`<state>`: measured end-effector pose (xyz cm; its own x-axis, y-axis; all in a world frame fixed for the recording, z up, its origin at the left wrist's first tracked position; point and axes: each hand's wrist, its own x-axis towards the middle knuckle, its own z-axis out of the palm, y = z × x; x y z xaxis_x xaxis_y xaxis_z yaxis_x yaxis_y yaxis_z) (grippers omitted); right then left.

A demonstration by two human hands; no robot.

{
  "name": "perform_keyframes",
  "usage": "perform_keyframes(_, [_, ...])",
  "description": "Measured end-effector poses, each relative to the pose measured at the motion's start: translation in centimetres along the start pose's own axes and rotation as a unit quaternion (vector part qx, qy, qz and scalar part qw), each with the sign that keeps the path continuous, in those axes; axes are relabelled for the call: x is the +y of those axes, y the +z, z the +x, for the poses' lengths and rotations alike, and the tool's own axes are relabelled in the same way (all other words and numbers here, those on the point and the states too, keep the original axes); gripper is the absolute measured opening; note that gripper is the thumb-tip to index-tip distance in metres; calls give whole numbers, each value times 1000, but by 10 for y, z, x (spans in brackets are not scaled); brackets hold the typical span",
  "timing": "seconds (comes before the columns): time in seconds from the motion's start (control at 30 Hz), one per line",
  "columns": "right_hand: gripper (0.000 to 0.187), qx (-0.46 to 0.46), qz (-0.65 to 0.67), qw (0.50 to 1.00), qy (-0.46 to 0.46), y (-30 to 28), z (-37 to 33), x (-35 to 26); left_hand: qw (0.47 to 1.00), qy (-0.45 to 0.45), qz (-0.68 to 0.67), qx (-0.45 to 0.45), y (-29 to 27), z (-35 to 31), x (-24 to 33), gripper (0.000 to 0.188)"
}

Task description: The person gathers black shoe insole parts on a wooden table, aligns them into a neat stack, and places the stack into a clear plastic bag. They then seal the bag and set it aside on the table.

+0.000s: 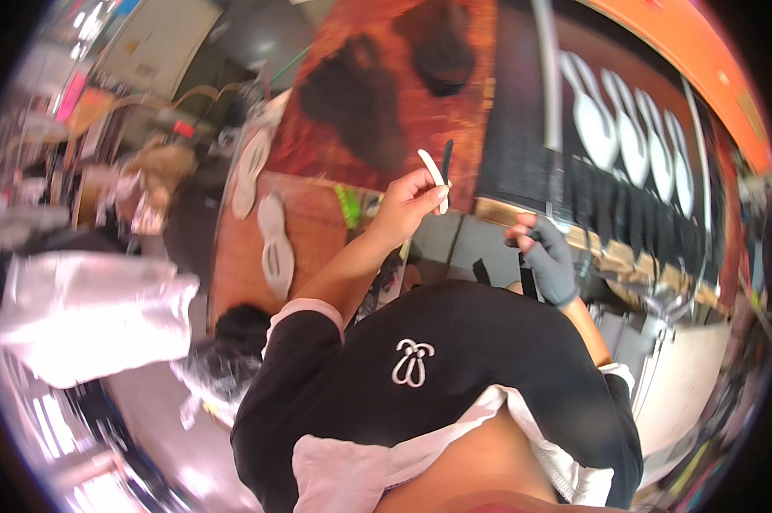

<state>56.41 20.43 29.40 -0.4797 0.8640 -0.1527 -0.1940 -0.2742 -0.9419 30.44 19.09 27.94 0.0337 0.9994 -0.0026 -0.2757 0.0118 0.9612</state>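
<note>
Note white strip (433,168) and black strip (447,159) pinched in left grip (407,202). Beware possible dropping through slack pressure. Unable to judge hold of right grip (551,259).

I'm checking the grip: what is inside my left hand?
The left hand holds a white strip and a black strip; the grip covers part, so whether they join is hidden.
</note>
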Motion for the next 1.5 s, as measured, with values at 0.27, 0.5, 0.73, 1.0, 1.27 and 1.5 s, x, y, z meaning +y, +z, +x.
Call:
perform_keyframes(0.27, [40,-539,-50,798,-265,148,40,-98,866,-81,-79,488,-175,-130,-60,6])
perform_keyframes(0.5, [39,-565,78,764,-302,261,24,-86,870,-149,-140,449,-264,-136,-147,7])
perform_keyframes(0.73, [39,-484,52,803,-343,293,30,-73,872,-172,32,457,-349,-66,-175,9])
perform_keyframes(1.0, [34,-245,-11,826,-508,314,37,-63,877,-168,-7,449,-368,-28,-159,9])
perform_keyframes(1.27, [37,-380,-102,830,-395,287,49,-87,822,144,105,542,-251,-103,-70,6])
perform_keyframes(1.5, [42,-106,-379,860,-325,190,91,-36,973,88,157,143,-102,-75,27,17])
